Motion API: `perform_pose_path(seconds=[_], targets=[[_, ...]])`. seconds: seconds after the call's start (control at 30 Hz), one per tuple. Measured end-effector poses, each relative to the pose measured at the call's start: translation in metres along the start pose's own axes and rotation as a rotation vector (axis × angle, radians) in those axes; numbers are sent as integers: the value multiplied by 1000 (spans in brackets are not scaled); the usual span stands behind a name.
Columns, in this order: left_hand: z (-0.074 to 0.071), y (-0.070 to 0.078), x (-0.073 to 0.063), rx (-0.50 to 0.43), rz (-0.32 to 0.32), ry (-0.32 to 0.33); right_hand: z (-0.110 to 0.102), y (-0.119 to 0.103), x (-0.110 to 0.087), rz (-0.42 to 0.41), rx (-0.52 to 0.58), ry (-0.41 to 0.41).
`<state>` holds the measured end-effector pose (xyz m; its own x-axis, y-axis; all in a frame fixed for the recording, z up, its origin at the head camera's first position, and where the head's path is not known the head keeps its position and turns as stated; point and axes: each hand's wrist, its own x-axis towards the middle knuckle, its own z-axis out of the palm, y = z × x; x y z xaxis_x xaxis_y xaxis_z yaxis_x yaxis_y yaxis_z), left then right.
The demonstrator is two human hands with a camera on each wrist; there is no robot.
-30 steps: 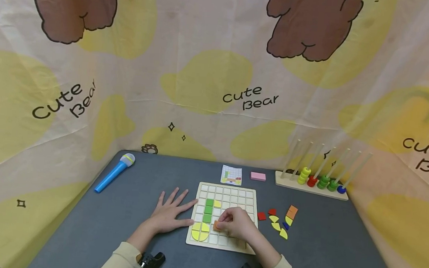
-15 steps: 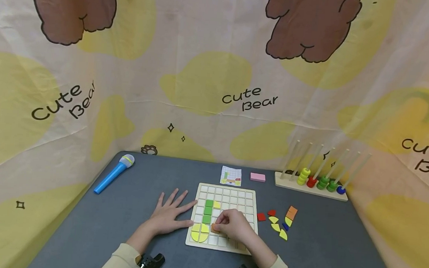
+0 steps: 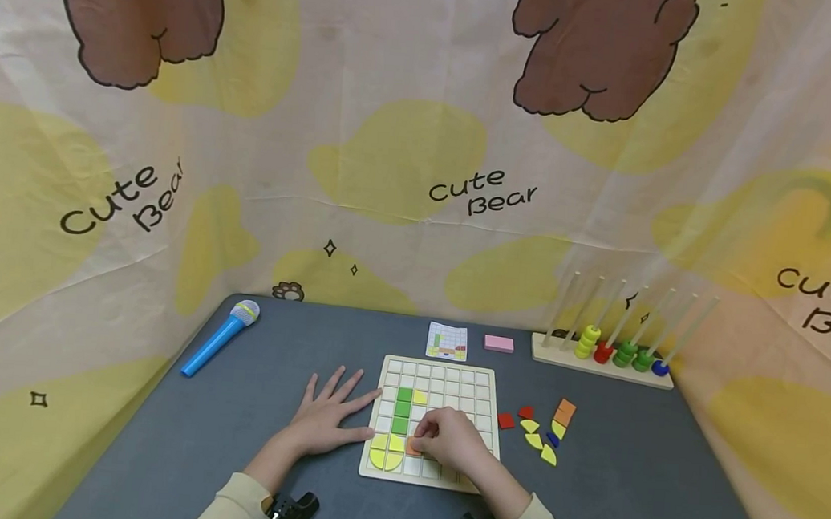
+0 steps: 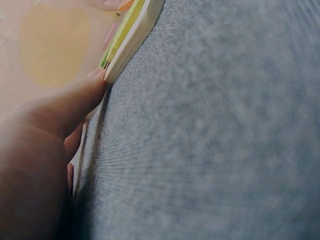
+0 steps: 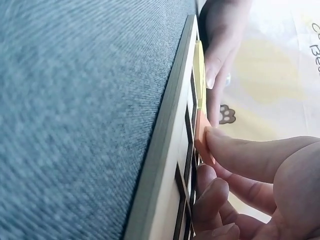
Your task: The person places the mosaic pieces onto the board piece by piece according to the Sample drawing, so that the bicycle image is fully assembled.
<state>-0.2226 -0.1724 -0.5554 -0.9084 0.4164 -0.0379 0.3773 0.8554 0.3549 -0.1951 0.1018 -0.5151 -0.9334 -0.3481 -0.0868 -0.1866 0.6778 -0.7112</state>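
Observation:
A wooden grid board (image 3: 444, 374) lies on the table, bearing green square tiles (image 3: 403, 409), a yellow tile (image 3: 419, 397) and a round group of yellow pieces (image 3: 387, 451) at its lower left. My right hand (image 3: 453, 439) pinches an orange tile (image 5: 203, 137) between thumb and fingers, low over the grid just right of the yellow group. In the right wrist view that tile's edge meets a yellow piece (image 5: 199, 75). My left hand (image 3: 328, 418) lies spread on the table, its thumb (image 4: 95, 87) and index finger touching the board's left edge.
Loose red, yellow, blue and orange pieces (image 3: 533, 441) lie right of the board. Behind it are a pattern card (image 3: 447, 341) and a pink block (image 3: 499, 343). A peg abacus (image 3: 600, 361) stands back right; a blue toy microphone (image 3: 214, 346) lies back left.
My right hand has shifted slightly left and toward me with the orange tile, bringing it beside the yellow group. The left hand stays at the board's edge.

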Motion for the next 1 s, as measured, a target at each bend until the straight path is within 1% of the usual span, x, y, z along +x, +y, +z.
perform_pose_path(seconds=[0.4, 0.6, 0.77, 0.87, 1.0], targets=[[-2, 2, 0, 1, -2, -12, -2, 2, 0, 10, 7, -4], [-2, 2, 0, 3, -5, -16, -14, 2, -3, 8, 6, 15], [0, 1, 0, -13, 8, 5, -26, 4, -5, 34, 34, 36], [0, 1, -1, -29, 23, 24, -32, 7, -4, 35, 51, 57], [-1, 1, 0, -16, 18, 17, -40, 13, -2, 46, 45, 94]])
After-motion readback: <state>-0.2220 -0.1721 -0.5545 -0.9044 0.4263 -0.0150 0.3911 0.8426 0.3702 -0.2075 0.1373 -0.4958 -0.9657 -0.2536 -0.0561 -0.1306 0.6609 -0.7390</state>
